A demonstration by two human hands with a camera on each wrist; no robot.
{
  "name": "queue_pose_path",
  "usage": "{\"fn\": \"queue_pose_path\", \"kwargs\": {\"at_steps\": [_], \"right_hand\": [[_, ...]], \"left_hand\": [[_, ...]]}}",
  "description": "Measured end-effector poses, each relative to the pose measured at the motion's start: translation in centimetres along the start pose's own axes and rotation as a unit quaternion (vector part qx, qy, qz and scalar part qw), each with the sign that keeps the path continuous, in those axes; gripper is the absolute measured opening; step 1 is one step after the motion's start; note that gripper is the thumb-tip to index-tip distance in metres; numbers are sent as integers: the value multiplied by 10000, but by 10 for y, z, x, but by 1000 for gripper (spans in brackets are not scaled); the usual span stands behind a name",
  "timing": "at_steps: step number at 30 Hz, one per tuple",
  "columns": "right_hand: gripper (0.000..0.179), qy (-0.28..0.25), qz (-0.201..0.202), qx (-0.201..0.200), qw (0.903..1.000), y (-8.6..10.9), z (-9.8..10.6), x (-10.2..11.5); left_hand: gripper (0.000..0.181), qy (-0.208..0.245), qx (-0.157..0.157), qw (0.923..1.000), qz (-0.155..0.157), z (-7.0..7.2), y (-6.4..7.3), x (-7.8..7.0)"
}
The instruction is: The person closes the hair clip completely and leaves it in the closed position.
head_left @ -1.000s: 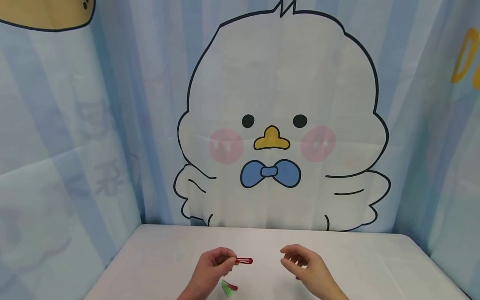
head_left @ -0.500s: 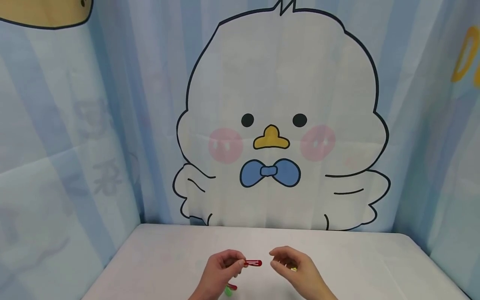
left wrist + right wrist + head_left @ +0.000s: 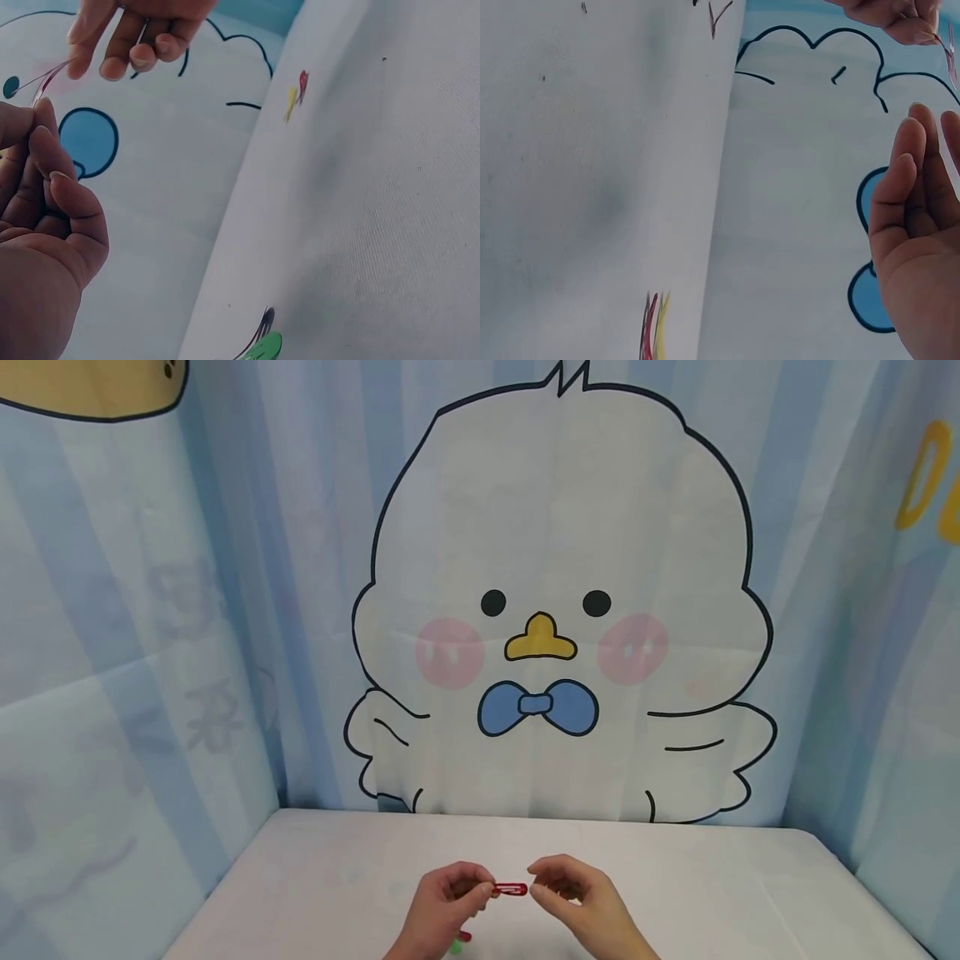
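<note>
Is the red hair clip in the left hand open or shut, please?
Open: the red hair clip has its two parts spread apart in the left wrist view.

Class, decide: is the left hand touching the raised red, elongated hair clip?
Touching. The head view shows the left hand pinching one end of the red, elongated hair clip between thumb and fingers.

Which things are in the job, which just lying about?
Job, apparently:
held red clip
left hand, pinching it
right hand, at its free end

Lying about, it seems:
green clip
red clip by green
yellow clip
red clip by yellow
</note>
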State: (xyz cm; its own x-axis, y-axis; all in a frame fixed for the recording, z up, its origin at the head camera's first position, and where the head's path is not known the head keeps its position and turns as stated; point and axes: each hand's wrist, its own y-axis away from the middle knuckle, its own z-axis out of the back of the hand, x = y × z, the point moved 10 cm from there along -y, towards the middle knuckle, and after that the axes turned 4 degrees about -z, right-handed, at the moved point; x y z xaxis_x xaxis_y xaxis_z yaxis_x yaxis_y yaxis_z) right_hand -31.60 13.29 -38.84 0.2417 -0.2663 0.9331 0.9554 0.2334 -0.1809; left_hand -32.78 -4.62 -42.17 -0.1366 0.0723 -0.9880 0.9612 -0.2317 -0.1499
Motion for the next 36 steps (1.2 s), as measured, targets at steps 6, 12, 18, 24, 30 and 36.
{"fn": "queue_pose_path", "kwargs": {"at_steps": [6, 12, 18, 24, 30, 36], "right_hand": [[22, -186, 53, 31, 9998, 0, -4, 1], [20, -233, 245, 40, 9994, 3, -8, 3], [19, -317, 229, 0, 9992, 3, -9, 4], [18, -570, 19, -39, 9984, 2, -10, 2], [17, -553, -55, -93, 9984, 2, -11, 1], [19, -519, -37, -118, 9986, 3, -11, -1]], "left_hand": [[17, -79, 1, 9999, -101, -3, -2, -2], [22, -47, 27, 9999, -122, -5, -1, -1], [19, -67, 33, 9998, -177, -8, -2, -2], [18, -112, 45, 9999, -59, -9, -1, 1], [19, -247, 33, 9997, -30, -9, 1, 3], [22, -240, 73, 9997, 21, -10, 2, 3]]}}
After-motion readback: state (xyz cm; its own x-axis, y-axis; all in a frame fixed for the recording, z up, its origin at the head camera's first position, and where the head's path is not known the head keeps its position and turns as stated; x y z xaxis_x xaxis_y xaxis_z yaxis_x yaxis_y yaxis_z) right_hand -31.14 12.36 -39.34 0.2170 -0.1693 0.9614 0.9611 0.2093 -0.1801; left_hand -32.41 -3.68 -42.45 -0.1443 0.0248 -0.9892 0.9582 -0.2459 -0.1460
